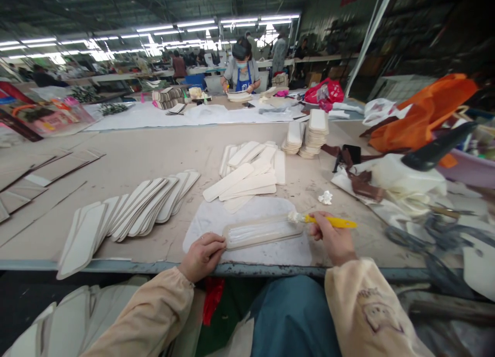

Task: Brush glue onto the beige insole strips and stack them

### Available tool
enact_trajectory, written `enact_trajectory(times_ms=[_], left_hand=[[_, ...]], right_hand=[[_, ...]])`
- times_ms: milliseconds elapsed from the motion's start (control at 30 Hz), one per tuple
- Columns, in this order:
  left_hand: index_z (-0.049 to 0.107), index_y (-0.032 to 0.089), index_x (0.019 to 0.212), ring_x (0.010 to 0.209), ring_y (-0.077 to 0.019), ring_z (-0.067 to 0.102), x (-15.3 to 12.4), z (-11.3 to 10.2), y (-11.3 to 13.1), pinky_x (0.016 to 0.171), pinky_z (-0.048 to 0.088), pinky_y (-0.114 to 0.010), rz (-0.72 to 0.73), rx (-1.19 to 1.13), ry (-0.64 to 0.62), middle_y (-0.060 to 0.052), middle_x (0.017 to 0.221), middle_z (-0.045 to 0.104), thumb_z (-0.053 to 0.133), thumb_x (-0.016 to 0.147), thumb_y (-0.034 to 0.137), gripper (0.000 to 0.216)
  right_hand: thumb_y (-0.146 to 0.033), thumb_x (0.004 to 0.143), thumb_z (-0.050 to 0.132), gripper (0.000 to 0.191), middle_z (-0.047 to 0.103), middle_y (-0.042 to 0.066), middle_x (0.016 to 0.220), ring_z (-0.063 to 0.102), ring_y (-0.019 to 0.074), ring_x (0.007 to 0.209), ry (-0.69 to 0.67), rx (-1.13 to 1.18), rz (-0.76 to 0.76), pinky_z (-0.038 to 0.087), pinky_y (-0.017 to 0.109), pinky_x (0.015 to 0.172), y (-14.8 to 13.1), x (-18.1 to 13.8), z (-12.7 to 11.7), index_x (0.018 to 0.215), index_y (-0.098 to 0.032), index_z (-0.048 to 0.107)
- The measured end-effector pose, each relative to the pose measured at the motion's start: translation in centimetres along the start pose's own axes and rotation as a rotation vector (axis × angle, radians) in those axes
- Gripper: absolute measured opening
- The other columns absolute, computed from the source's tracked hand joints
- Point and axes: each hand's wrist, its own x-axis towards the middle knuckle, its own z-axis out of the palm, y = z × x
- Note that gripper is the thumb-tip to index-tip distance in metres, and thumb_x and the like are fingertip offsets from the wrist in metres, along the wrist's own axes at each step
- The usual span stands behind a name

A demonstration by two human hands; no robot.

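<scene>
My right hand (pixel 333 239) is closed around the yellow handle of a brush (pixel 331 221), whose pale bristles rest at the right end of a long rounded panel (pixel 263 232). Wet white streaks run along the panel's face. My left hand (pixel 203 255) pinches the panel's left end at the table's front edge. Beneath the panel lies a whitish sheet (pixel 286 255). Just behind it is a loose pile of cream strips (pixel 247 174). To the left, a fanned row of similar white panels (pixel 149 207) reaches the table edge.
Stacked panels (pixel 317 130) stand farther back. A crumpled white scrap (pixel 325 197) lies right of the sheet. At right are a white bottle with a black nozzle (pixel 410 174), grey scissors (pixel 425 238) and an orange bag (pixel 425 115). A co-worker (pixel 242 71) sits across the table.
</scene>
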Motion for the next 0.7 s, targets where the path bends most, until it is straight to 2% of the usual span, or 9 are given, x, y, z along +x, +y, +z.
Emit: enact_trajectory(times_ms=[133, 267, 367, 500, 600, 700], left_hand=[[0.071, 0.02, 0.094, 0.09, -0.018, 0.067, 0.0, -0.1, 0.4, 0.082, 0.056, -0.031, -0.029, -0.031, -0.003, -0.008, 0.096, 0.072, 0.059, 0.086, 0.014, 0.016], [0.072, 0.019, 0.086, 0.086, -0.0176, 0.069, 0.2, -0.4, 0.7, 0.078, 0.057, -0.03, -0.146, -0.134, -0.025, -0.008, 0.093, 0.072, 0.061, 0.083, 0.016, 0.012], [0.072, 0.019, 0.083, 0.083, -0.0162, 0.069, 1.2, -1.2, 0.0, 0.075, 0.057, -0.028, -0.267, -0.224, -0.003, -0.007, 0.091, 0.073, 0.063, 0.084, 0.021, 0.009], [0.071, 0.019, 0.094, 0.099, -0.0199, 0.068, 4.7, -2.8, -2.9, 0.092, 0.054, -0.035, -0.347, -0.021, 0.099, -0.009, 0.104, 0.072, 0.064, 0.084, 0.027, 0.014], [0.067, 0.019, 0.112, 0.12, -0.0233, 0.059, 8.4, -3.4, -5.9, 0.107, 0.045, -0.039, -0.432, 0.218, -0.028, -0.011, 0.126, 0.065, 0.066, 0.082, 0.027, 0.031], [0.065, 0.017, 0.116, 0.125, -0.027, 0.055, 11.7, -3.1, -8.7, 0.109, 0.042, -0.04, -0.518, 0.319, -0.178, -0.013, 0.133, 0.061, 0.07, 0.079, 0.028, 0.04]], right_hand=[[-0.049, 0.082, 0.054, 0.028, 0.06, 0.002, 0.055, 0.052, 0.0178, 0.048, -0.049, -0.143, 0.028, 0.045, 0.032, 0.049, 0.3, 0.2, 0.6, 0.077, -0.024, 0.065], [-0.053, 0.081, 0.056, 0.033, 0.06, 0.003, 0.058, 0.053, 0.0184, 0.05, 0.04, -0.121, 0.011, 0.046, 0.032, 0.05, -0.3, 0.2, -0.7, 0.083, -0.022, 0.067], [-0.06, 0.082, 0.054, 0.04, 0.059, 0.004, 0.061, 0.054, 0.0204, 0.055, 0.096, -0.072, -0.016, 0.048, 0.035, 0.052, -0.8, 0.1, -1.9, 0.088, -0.023, 0.066], [-0.064, 0.082, 0.055, 0.041, 0.059, 0.003, 0.066, 0.054, 0.0198, 0.06, 0.194, 0.022, -0.03, 0.047, 0.034, 0.056, -1.0, -0.2, -2.3, 0.091, -0.025, 0.064], [-0.062, 0.081, 0.059, 0.04, 0.059, 0.002, 0.067, 0.053, 0.0173, 0.062, 0.2, 0.128, -0.039, 0.047, 0.031, 0.058, -1.0, -0.4, -2.0, 0.092, -0.024, 0.063], [-0.061, 0.081, 0.06, 0.041, 0.059, 0.001, 0.067, 0.054, 0.0157, 0.061, 0.195, 0.149, -0.058, 0.047, 0.029, 0.057, -0.9, -0.4, -1.9, 0.093, -0.022, 0.063]])
